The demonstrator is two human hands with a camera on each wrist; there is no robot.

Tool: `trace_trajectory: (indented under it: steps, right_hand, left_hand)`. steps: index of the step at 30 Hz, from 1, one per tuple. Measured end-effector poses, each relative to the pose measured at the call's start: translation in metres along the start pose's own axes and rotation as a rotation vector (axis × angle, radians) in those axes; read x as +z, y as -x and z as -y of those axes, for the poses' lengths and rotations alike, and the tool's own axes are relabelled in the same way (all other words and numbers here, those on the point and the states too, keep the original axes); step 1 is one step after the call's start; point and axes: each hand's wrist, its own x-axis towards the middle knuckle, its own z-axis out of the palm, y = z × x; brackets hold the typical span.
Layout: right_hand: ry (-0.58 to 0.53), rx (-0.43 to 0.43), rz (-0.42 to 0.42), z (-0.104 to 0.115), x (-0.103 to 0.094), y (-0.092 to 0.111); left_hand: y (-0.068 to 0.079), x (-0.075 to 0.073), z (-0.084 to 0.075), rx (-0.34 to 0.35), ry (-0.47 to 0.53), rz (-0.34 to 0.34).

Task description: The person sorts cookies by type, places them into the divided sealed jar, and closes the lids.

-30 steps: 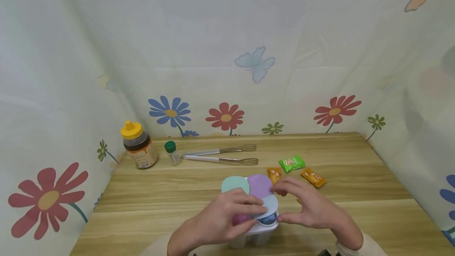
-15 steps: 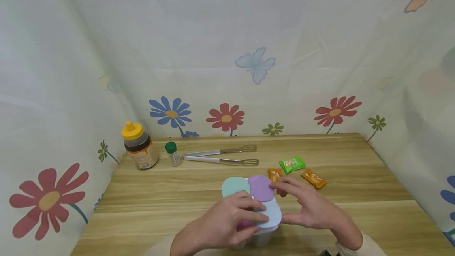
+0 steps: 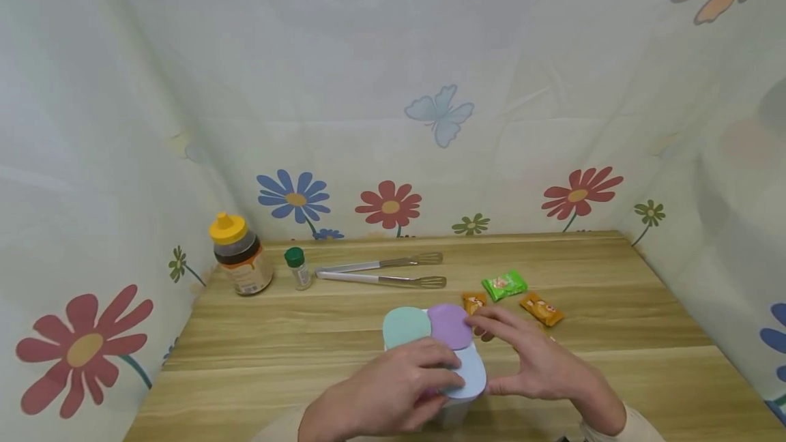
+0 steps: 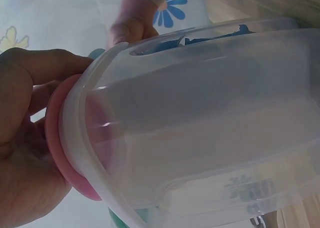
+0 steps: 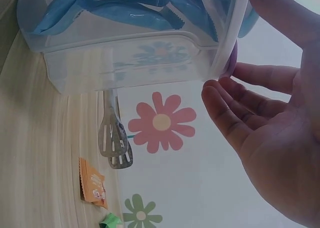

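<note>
A clear plastic storage container (image 5: pixel 130 63) stands upright at the front of the table, topped by rounded lids. In the head view, the teal lid (image 3: pixel 406 327), purple lid (image 3: pixel 451 326) and light blue lid (image 3: pixel 471 372) lie flat. My left hand (image 3: pixel 402 384) lies over the pink lid (image 4: pixel 57 133), its fingertips pressing the light blue lid. My right hand (image 3: pixel 531 357) holds the container's right side, fingers at the purple lid's edge and thumb by the light blue lid's corner. Blue-wrapped packets (image 5: pixel 135 11) show through the container wall.
Several small wrapped snacks, including a green packet (image 3: pixel 505 284) and an orange packet (image 3: pixel 542 308), lie right of the container. Metal tongs (image 3: pixel 381 270), a green-capped shaker (image 3: pixel 297 269) and a yellow-topped bottle (image 3: pixel 241 254) are behind, towards the left. A flowered cloth (image 3: pixel 344 121) surrounds the table.
The light blue lid, raised a second ago over its blue-filled compartment, has swung down flat under my left fingers. My right hand has stayed at the container's side.
</note>
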Motion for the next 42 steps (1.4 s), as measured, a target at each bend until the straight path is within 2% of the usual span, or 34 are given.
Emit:
trace_trajectory:
  steps: [6,12,17,23,30,37,42]
  right_hand:
    - [0.010,-0.050,-0.035,0.000,0.003,-0.001]
    - [0.009,-0.043,-0.039,0.000,0.004,-0.001]
    - [0.018,-0.037,-0.024,0.001,0.003,0.001]
    - [0.026,-0.041,-0.038,0.000,0.003,0.002]
    - [-0.011,-0.088,-0.038,0.000,0.007,0.001]
    - [0.026,-0.063,-0.069,0.000,0.012,0.003]
    - [0.077,-0.028,-0.066,0.000,0.016,0.004]
  left_hand:
    - [-0.005,-0.005,-0.002,0.028,-0.039,0.095]
    - [-0.009,-0.010,-0.002,0.077,-0.126,0.126]
    - [-0.013,-0.013,-0.003,0.116,-0.188,0.181]
    - [-0.019,-0.013,-0.001,0.139,-0.207,0.188]
    - [-0.008,-0.007,0.005,0.147,-0.134,0.097]
    - [0.008,-0.007,0.013,0.118,-0.072,0.047]
    - [0.018,-0.007,0.020,0.048,0.002,-0.023]
